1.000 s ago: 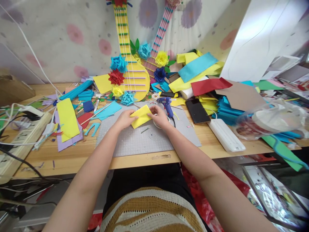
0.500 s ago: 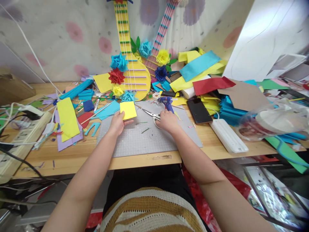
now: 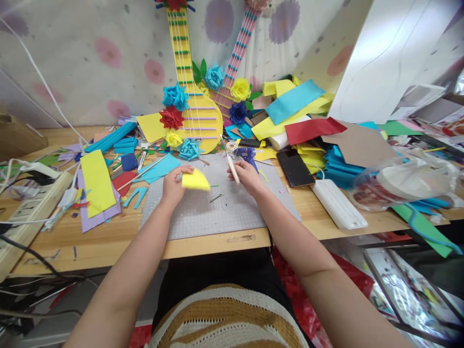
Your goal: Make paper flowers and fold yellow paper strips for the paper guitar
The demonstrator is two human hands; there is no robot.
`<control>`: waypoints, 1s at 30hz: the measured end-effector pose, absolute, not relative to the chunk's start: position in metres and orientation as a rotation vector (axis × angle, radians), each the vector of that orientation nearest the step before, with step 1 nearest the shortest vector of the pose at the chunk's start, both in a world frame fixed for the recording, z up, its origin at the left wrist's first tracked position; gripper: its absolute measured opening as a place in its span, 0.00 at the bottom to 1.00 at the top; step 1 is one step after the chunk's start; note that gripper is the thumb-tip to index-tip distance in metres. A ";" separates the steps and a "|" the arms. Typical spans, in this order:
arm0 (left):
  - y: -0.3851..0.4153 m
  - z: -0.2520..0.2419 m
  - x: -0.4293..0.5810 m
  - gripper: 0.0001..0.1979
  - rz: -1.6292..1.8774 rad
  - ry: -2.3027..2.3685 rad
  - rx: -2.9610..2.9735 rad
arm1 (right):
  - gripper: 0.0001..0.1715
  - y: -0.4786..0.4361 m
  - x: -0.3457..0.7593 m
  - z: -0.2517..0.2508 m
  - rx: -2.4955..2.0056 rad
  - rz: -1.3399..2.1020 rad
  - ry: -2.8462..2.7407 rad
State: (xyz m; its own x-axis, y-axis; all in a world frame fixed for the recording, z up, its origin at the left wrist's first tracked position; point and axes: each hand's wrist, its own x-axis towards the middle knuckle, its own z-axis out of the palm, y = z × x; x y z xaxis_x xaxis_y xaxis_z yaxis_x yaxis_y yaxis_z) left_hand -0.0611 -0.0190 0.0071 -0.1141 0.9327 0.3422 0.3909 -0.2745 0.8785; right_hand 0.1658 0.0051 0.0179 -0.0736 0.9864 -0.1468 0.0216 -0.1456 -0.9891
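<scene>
Between the thumb and fingers of my left hand [image 3: 173, 186] is a small piece of yellow paper [image 3: 195, 180], tilted and slightly blurred above the mat. My right hand [image 3: 248, 178] is closed around the scissors [image 3: 233, 170], which are lifted and seen edge-on, so their blades hardly show. Both hands hover over a grey cutting mat [image 3: 203, 222]. Green scraps [image 3: 216, 197] lie on the mat between them. Just behind my right hand rests a blue glue gun [image 3: 247, 153], partly covered by the fingers.
A yellow paper guitar [image 3: 203, 118] with paper flowers leans at the back, beside a pink one [image 3: 237, 53]. Coloured paper sheets [image 3: 295, 104] pile up at the right. A phone [image 3: 295, 166] and a white power bank [image 3: 340, 204] lie nearby. A power strip [image 3: 32, 212] stands left.
My right hand has picked the scissors up off the mat and turned them. My left hand has tilted the yellow paper and lowered it slightly. The view has shifted a little.
</scene>
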 end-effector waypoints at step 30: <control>-0.023 0.000 -0.032 0.20 1.393 1.134 1.086 | 0.24 0.004 0.138 -0.003 -1.235 1.243 -1.324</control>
State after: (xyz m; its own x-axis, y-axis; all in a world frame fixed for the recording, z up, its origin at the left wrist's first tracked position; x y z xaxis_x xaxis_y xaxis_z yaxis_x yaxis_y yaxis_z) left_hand -0.0325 -0.0227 0.0002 -0.1011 0.9936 0.0495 -0.1526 -0.0647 0.9862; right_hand 0.1383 0.0040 -0.0035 -0.0840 0.9963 -0.0159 0.0791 -0.0093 -0.9968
